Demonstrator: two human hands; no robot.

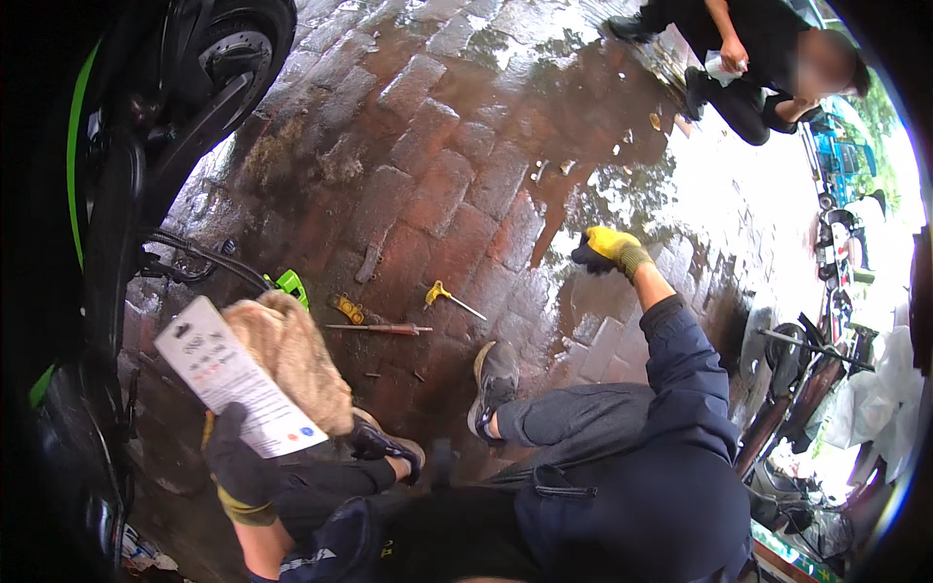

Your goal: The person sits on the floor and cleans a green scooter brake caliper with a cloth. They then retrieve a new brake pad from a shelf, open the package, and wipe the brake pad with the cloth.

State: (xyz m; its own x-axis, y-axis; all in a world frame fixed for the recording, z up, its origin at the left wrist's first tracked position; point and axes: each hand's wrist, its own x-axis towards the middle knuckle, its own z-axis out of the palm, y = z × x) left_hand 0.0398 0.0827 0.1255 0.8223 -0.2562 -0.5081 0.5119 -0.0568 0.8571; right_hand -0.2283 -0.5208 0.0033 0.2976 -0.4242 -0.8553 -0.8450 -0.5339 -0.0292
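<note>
Dark navy jacket (pixel 632 505), worn by the person, lies nearest the lens at the bottom edge. White printed rectangular card (pixel 243 374), with a hang-hole near its upper end, sits tilted at lower left; dark-gloved, yellow-cuffed left hand (pixel 238 462) is closed on its lower end. Tan-brown furry-looking cloth (pixel 309 360) shows behind the card, partly covered by it; cannot tell whether the same hand grips it. Hands well apart. Yellow-gloved, dark-fingered right hand (pixel 610 251) extended above the paving, fingers bent; cannot tell whether it holds anything. Bright green plastic piece (pixel 292 287) just beyond the cloth. On wet reddish brick paving (pixel 403 255): small yellow part (pixel 348 309), slim screwdriver with reddish-brown handle (pixel 397 329), yellow-handled tool with metal shaft (pixel 439 293). Far left: black two-wheeler (pixel 112 204), green-striped. Upper right: another person in dark clothing (pixel 748 39), white object (pixel 721 68) in one hand.
</note>
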